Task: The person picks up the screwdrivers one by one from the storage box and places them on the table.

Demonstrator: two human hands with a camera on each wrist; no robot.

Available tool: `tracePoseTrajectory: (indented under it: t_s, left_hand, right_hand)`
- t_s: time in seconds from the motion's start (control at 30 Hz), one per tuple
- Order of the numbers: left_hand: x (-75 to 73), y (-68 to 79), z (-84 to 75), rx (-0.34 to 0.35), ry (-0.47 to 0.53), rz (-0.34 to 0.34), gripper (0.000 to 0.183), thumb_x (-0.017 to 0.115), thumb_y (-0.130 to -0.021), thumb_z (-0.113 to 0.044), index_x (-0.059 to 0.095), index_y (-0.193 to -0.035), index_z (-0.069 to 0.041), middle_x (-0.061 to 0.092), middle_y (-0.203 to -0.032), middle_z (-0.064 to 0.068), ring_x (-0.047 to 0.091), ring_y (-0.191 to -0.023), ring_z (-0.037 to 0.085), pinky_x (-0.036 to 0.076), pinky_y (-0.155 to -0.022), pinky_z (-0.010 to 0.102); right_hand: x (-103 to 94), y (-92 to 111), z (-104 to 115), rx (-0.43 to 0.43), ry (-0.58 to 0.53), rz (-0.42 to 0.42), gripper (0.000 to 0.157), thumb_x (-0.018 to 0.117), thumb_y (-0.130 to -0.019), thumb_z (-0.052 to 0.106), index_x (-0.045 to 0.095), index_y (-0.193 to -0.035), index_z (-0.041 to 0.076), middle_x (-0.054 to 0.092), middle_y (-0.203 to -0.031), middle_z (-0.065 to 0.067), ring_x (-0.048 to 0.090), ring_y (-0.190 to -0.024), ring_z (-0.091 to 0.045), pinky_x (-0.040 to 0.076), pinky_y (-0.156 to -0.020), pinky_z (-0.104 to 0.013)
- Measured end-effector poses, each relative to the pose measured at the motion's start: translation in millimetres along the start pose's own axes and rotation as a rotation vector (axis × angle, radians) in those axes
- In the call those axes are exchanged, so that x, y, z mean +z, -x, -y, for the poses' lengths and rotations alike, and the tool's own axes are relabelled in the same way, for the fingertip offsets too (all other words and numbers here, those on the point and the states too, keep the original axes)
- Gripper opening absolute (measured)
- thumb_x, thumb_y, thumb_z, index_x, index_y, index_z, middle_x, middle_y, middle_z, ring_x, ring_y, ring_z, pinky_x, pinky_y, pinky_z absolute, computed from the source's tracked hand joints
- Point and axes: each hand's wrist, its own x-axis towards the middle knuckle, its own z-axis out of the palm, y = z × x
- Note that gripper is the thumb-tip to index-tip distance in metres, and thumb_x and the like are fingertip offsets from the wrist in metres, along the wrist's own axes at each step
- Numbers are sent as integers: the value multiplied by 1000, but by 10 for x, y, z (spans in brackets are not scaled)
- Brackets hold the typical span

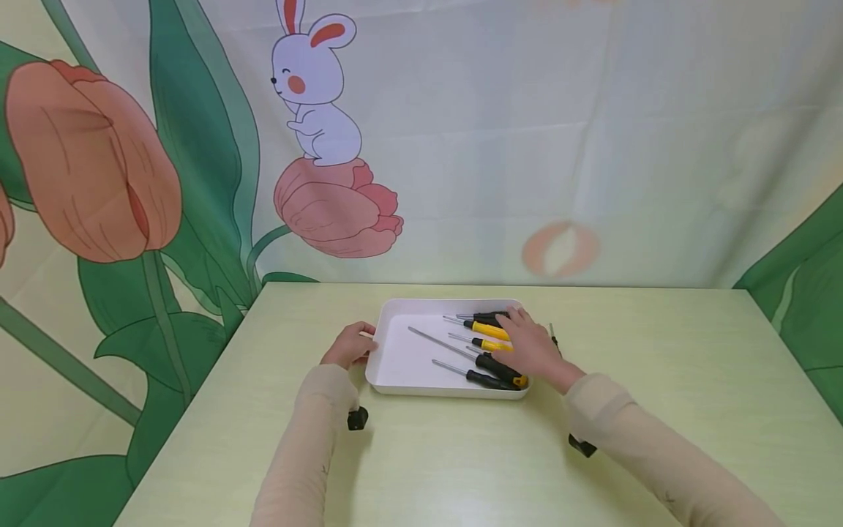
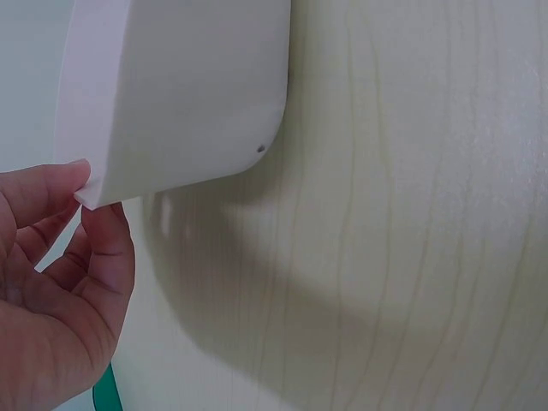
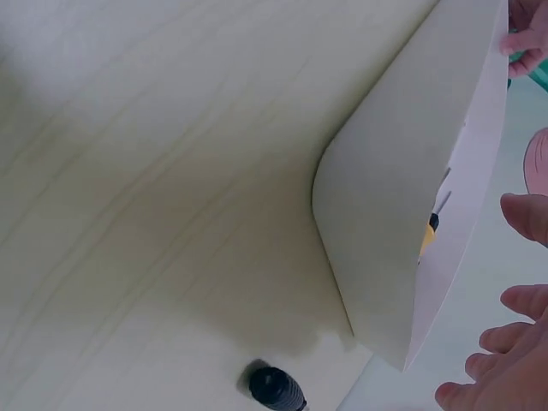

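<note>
A white tray sits on the table with several screwdrivers in it, their handles toward its right side. Its left rim is pinched between the thumb and fingers of my left hand, clearly so in the left wrist view. Over the right side of the tray hovers my right hand, fingers spread, holding nothing that I can see. Beneath it lie a yellow-and-black screwdriver, a second yellow one and a large black-handled one. Nearest the front is a black screwdriver. The hand partly hides some handles.
Just right of the tray, a black-handled screwdriver lies on the pale wood-grain table, partly behind my right hand in the head view. A curtain printed with tulips and a rabbit hangs behind the table's far edge.
</note>
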Motion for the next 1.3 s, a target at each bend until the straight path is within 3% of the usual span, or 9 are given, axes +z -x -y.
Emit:
tracePoseTrajectory:
  t_s: [0.33,0.57,0.73,0.9,1.13,1.3]
  left_hand:
    - [17,28,-16,3,-7,-11,29,51,-86,-5,47,-115,-7,53,-108,12,52,-87,22,43,-63,25]
    - [24,26,-29,-6,-8,-18,30,51,-86,-5,47,-115,-7,53,-110,13,52,-89,23,45,-70,29]
    - [22,-6,-36,-13,-14,-16,27,52,-85,-3,48,-111,-7,54,-106,12,53,-86,23,46,-71,33]
    - [13,12,-45,-13,-4,-11,28,52,-84,-3,48,-112,-7,54,-106,12,53,-85,23,46,-70,32]
    - [10,45,-54,-1,-4,-6,30,51,-87,-5,46,-116,-6,52,-109,13,51,-88,22,43,-65,25]
    - [9,48,-54,1,-2,-6,31,51,-86,-5,46,-116,-6,52,-110,13,51,-88,22,43,-66,26]
  right_hand:
    - [129,10,190,-24,9,38,57,66,-76,28,47,-127,10,33,-139,-16,32,-125,-34,33,-97,-48]
    - [222,-15,289,-43,42,27,45,68,-73,23,56,-114,12,50,-112,-11,47,-101,-25,45,-76,-39]
    - [273,-47,329,-20,54,63,43,66,-72,20,56,-113,12,53,-100,-7,47,-81,-17,41,-60,-30]
    - [297,-63,363,-1,78,97,40,65,-73,17,57,-112,11,57,-95,-4,48,-76,-14,40,-61,-28]
    - [302,-67,402,13,30,119,14,65,-73,11,58,-85,9,55,-75,0,46,-68,-15,35,-58,-26]
    - [316,-90,404,56,44,143,9,65,-72,11,56,-74,10,51,-68,1,45,-63,-15,32,-53,-26]
